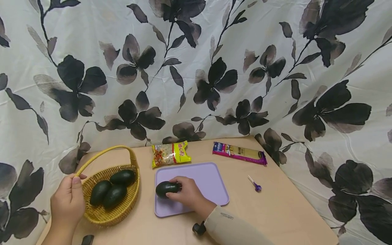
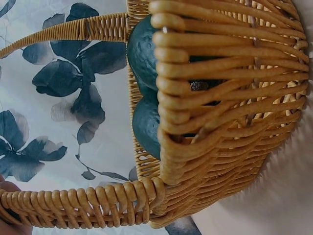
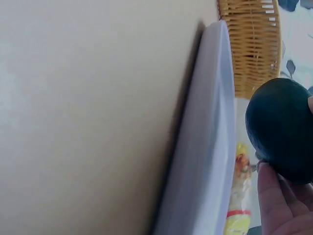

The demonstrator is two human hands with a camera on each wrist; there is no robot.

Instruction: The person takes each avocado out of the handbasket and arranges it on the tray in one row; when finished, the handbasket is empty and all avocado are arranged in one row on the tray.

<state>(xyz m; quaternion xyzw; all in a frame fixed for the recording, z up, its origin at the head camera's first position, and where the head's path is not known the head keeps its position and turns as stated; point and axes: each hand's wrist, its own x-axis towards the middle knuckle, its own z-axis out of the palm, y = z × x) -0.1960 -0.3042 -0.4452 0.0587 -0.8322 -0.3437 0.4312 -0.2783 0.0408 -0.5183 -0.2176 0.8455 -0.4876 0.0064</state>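
My left hand (image 1: 68,197) grips the handle (image 1: 107,150) of a yellow wicker basket (image 1: 122,213) on the left. Inside lie three dark green avocados (image 1: 100,192); the left wrist view shows two of them (image 2: 145,125) above the woven wall (image 2: 234,137). With fingers and thumb, my right hand (image 1: 188,194) holds another avocado (image 1: 163,189) over the left part of a light purple tray (image 1: 209,183). In the right wrist view this avocado (image 3: 276,127) appears beyond the tray's raised edge (image 3: 208,127), fingertips against its underside.
Behind the tray lies a yellow snack packet (image 1: 169,154). A long purple packet (image 1: 240,153) is at the back right, and a purple-wrapped lollipop (image 1: 255,184) lies right of the tray. A flowered cloth (image 1: 183,68) hangs behind the table.
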